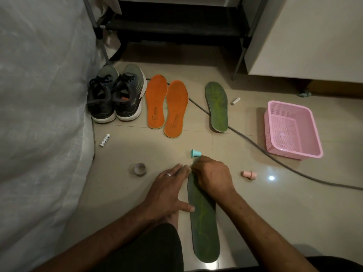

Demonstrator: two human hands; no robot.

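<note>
Green insole (pixel 204 228) lies flat on the floor (pixel 284 216), long axis running straight away from the person, far tip under the hands. Left hand (pixel 167 191) lies spread flat with fingers straight, thumb on the insole's left edge; right hand (pixel 212 175) has its fingers curled tight over the far tip. Teal cap (pixel 195 153) sits just beyond the right hand, tape roll (pixel 139 169) lies to the left and pink cap (pixel 249 175) to the right, both apart, with bare tile along the insole's right edge.

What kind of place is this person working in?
Likely a room at home, on the tiled floor: sneakers near a black rack, a pink basket, a green insole.
</note>
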